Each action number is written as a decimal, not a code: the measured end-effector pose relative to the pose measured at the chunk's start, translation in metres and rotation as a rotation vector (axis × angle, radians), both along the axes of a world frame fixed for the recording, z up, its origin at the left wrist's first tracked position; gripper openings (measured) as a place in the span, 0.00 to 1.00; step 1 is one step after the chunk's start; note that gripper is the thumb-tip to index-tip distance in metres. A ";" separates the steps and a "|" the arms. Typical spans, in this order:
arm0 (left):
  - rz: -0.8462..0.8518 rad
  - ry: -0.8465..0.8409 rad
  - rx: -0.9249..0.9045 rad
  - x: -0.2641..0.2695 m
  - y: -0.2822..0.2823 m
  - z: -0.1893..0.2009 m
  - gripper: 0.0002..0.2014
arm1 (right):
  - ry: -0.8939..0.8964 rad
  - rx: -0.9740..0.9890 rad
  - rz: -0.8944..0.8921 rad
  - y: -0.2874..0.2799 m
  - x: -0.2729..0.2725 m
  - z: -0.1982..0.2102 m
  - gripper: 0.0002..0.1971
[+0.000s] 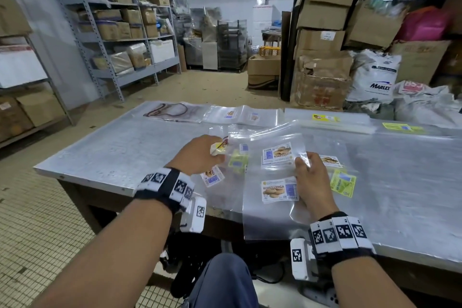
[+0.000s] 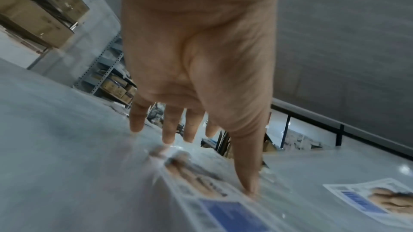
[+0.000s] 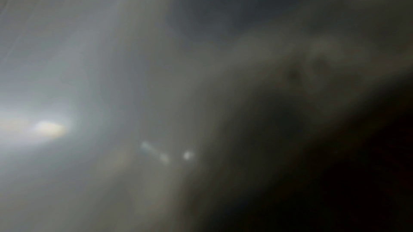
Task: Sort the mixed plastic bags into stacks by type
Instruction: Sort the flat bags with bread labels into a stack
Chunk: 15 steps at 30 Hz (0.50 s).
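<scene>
While sorting proceeds: mixed bags (image 1: 252, 167) lie between both hands.
Left hand (image 1: 197, 155): fingers extended, thumb pressing a labelled bag.
Right hand (image 1: 311, 177): pinching the Biskut Lenga bag (image 1: 277, 152), lifted.
Next: carry it onward to its matching stack.

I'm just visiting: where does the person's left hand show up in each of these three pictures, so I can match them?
Head view: the left hand is left of centre, above the mixed bags on the metal table.
Left wrist view: the same hand fills the upper centre, fingers straight, thumb tip touching a clear bag.
Right wrist view: not in it; the picture is dark and blurred.
Shared landmark: the Biskut Lenga label beside the hand.
</scene>
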<state>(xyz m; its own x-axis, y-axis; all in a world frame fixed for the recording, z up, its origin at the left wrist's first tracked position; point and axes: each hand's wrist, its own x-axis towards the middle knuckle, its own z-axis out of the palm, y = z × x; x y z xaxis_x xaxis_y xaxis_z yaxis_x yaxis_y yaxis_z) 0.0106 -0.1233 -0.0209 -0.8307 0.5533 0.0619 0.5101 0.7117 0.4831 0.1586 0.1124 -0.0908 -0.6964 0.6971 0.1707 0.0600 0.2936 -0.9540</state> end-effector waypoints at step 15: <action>-0.023 -0.112 0.016 -0.056 0.014 -0.005 0.04 | -0.034 0.002 0.012 0.001 -0.001 -0.003 0.20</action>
<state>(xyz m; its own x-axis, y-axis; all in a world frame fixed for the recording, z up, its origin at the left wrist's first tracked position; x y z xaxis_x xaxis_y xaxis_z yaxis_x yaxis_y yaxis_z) -0.0451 -0.1091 -0.0260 -0.8202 0.5716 -0.0220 0.4679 0.6925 0.5491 0.1572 0.1136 -0.0935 -0.7102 0.6882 0.1482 0.0891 0.2966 -0.9508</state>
